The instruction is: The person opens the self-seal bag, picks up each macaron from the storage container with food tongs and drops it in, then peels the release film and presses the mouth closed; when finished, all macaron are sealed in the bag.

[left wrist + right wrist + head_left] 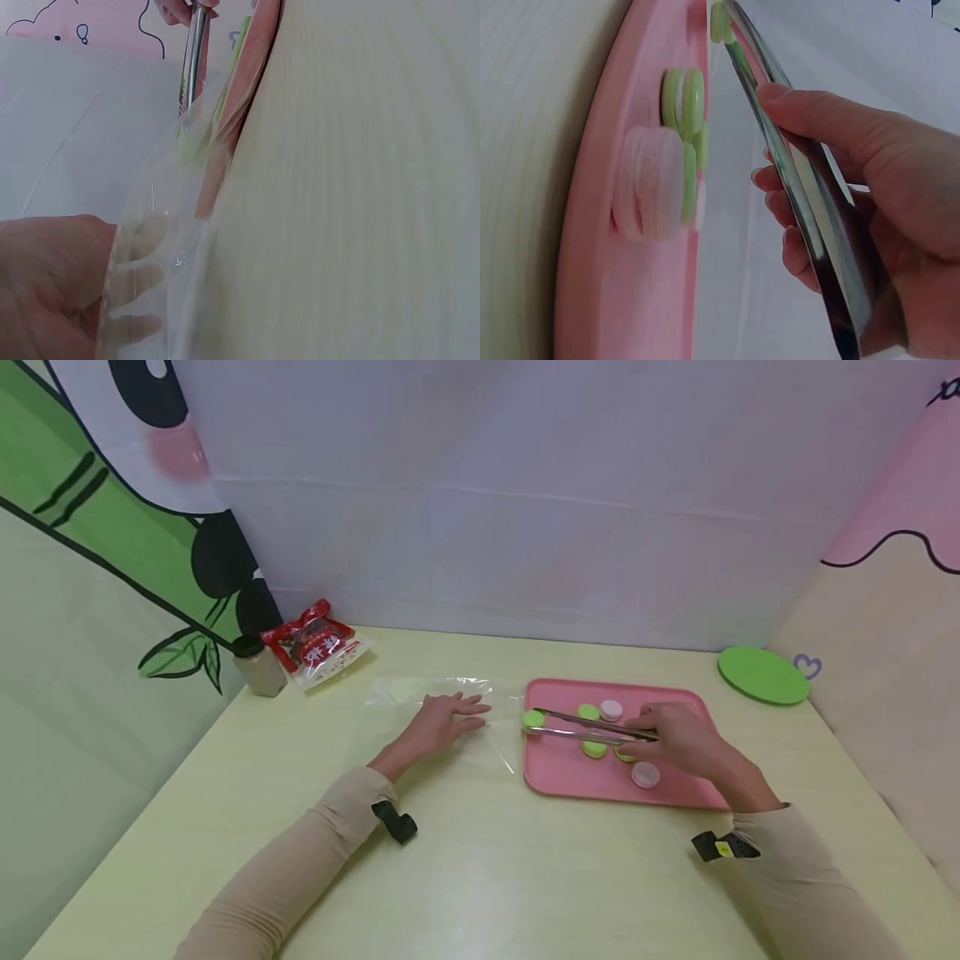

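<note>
My right hand (678, 739) grips metal tongs (802, 172), whose tips hold a green macaron (533, 720) at the left edge of the pink tray (577, 787). Extended fingers of my left hand (441, 725) touch a clear plastic bag (480, 752) lying just left of the tray. Through the film of this bag (180, 262), the left wrist view shows those fingers; whether they are inside it or behind it I cannot tell. On the tray sit several green macarons (594, 749) and pale pink ones (645, 775), some partly hidden by the tongs and right hand.
A red-and-white snack packet (318, 643) leans beside a dark-lidded jar (260, 670) at the back left. At the back right lies a green round plate (763, 675). A printed cloth (525, 527) hangs behind the table (465, 877).
</note>
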Motion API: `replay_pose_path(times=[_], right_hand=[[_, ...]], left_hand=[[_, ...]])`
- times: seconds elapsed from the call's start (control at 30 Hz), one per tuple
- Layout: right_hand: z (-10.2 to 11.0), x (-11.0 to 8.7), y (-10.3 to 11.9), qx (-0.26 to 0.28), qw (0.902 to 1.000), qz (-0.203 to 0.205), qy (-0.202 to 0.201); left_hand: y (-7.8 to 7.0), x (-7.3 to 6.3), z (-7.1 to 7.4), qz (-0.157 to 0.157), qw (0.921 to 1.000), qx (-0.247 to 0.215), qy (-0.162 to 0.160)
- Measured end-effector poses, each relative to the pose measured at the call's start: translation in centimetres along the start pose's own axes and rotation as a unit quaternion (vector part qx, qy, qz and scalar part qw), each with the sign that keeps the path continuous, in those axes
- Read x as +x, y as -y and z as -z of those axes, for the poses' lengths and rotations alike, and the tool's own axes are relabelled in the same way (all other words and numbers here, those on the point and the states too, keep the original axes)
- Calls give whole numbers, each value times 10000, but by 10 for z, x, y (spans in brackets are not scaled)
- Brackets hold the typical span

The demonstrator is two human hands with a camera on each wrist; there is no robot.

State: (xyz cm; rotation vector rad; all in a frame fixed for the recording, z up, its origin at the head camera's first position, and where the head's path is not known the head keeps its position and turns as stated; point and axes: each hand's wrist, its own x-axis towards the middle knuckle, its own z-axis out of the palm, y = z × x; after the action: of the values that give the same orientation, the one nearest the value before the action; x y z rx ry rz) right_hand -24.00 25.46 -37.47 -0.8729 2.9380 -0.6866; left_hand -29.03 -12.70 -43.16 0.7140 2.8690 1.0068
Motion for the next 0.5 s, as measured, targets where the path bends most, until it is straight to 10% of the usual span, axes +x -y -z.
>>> replay_pose_path(times=[0.5], right_hand=[[-29,43,21,74,9987,423,289]], left_hand=[[-3,0,0,-48,10000,-77,13]])
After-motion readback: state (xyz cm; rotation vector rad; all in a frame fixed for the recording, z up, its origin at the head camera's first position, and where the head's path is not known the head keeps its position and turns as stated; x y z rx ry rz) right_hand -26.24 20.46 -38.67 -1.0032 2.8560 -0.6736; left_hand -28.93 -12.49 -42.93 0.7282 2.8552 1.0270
